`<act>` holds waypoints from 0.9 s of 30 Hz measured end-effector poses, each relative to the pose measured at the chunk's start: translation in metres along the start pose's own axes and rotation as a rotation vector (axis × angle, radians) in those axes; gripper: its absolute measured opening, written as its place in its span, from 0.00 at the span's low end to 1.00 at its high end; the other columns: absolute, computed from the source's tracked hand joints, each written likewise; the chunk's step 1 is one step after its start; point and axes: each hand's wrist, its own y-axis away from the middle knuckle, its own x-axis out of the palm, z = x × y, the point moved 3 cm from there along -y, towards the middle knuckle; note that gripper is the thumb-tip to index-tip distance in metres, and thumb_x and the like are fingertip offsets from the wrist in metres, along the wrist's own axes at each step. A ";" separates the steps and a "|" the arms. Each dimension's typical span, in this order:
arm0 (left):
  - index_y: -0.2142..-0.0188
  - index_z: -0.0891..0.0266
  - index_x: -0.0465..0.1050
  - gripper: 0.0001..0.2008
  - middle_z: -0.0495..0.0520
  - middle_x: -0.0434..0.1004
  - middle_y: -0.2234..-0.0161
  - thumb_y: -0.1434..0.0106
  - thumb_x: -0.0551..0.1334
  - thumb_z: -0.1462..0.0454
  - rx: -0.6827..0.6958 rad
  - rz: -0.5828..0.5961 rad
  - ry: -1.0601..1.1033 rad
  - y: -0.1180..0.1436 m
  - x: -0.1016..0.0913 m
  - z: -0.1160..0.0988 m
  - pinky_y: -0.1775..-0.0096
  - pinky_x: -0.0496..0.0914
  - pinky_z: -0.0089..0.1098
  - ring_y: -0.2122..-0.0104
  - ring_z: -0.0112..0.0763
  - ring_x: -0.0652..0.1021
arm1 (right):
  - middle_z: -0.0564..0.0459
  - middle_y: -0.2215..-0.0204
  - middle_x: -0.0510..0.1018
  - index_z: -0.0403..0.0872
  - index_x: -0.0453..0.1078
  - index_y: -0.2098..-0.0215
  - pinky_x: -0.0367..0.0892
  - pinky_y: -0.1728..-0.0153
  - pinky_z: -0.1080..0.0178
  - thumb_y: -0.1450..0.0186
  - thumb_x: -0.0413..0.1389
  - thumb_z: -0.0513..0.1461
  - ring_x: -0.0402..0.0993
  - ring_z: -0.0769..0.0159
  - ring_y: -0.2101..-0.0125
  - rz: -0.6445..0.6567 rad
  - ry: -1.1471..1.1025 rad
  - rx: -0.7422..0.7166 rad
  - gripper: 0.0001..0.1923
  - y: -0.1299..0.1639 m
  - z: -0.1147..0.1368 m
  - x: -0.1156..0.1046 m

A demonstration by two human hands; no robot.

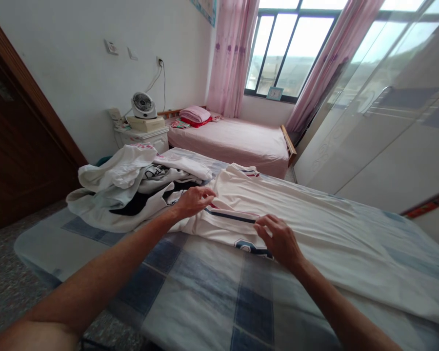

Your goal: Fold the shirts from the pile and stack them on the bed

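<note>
A white shirt (296, 214) with navy and red striped trim and part of a navy printed figure lies spread over the covered table. My left hand (194, 201) is closed in a pinch at the left end of a striped band on the shirt, beside the clothes pile. At the band's other end, my right hand (280, 240) pinches the fabric between thumb and fingers, just above the navy print. The fingertips of both hands partly hide the cloth they hold. A heap of white, grey and black clothes (128, 183) sits left of the shirt.
A blue and white checked cloth (201, 292) covers the table. Behind it stand a bed with a pink sheet (234, 141) and a white nightstand (159, 140) carrying a fan (144, 105). A glossy wardrobe (380, 136) rises at right; a brown door (18, 126) is at left.
</note>
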 end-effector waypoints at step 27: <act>0.73 0.63 0.71 0.06 0.58 0.76 0.63 0.43 0.57 0.66 -0.113 -0.151 -0.287 -0.040 0.039 0.031 0.54 0.69 0.35 0.60 0.38 0.75 | 0.48 0.56 0.75 0.48 0.69 0.65 0.60 0.55 0.53 0.39 0.49 0.41 0.67 0.55 0.54 -0.100 0.037 0.424 0.08 -0.008 -0.041 0.035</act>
